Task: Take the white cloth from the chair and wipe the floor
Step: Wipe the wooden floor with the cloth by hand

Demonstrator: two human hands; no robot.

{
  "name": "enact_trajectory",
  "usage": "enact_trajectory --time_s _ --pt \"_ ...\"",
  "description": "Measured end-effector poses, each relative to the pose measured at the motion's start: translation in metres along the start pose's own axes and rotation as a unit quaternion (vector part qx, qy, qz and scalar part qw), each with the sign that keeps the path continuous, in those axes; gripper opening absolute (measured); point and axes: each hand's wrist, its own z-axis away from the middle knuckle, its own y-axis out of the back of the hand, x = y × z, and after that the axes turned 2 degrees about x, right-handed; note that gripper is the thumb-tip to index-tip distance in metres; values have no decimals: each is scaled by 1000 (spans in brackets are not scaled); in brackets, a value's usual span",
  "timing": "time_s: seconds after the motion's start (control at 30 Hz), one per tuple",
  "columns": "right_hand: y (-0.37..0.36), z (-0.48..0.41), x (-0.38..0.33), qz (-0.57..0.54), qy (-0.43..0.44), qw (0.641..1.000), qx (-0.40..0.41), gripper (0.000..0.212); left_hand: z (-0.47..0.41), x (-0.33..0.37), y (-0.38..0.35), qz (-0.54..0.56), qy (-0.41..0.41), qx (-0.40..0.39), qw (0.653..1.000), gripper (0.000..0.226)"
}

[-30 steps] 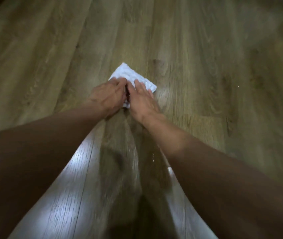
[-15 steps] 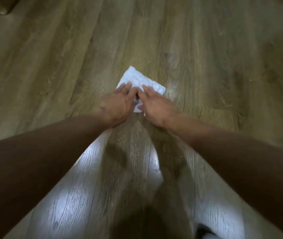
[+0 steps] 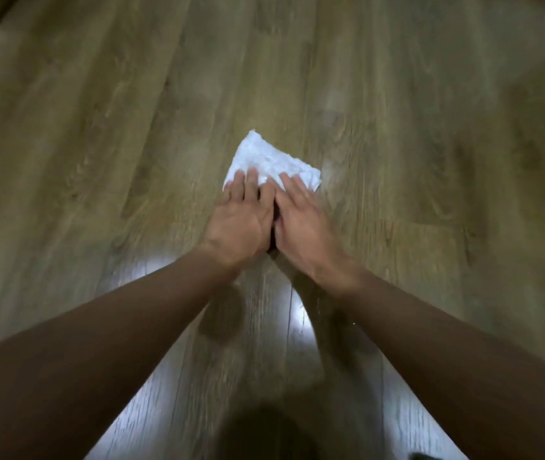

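- Both hands, left hand (image 3: 241,224) and right hand (image 3: 301,224), lie flat and unclenched, side by side, pinning the cloth's near half to the floor (image 3: 98,194).
- Beyond the fingertips, the white cloth (image 3: 271,157) has a loose far corner; uneven pressure could bunch it.

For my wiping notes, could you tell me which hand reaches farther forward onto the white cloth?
The left hand: its fingers lie farther up the white cloth than the right hand's.

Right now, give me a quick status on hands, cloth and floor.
Left hand and right hand flat, side by side, pressing the white folded cloth. Cloth lies on the wood-plank floor. Nothing in the way.
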Motion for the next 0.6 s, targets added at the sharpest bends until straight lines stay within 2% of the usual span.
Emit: enact_trajectory --time_s 0.07,0.13,0.23,0.37,0.5,0.6 --pt "3 5 7 -4 24 1000 -12 56 6 0 8 60 17 33 998 56" --pt "11 -8 16 0 37 999 -24 59 -3 -6 15 70 12 39 997 55" --pt "26 -40 25 -15 21 999 -29 66 -40 -17 26 -50 -40 5 998 52" --pt "34 -62 33 -44 28 997 -61 64 -55 3 32 -27 36 -15 999 54" --pt "28 -19 47 -17 51 997 -47 62 -27 27 17 -64 -13 38 997 54" --pt "24 32 61 -25 44 998 -38 57 -16 41 6 -66 -58 24 996 55"
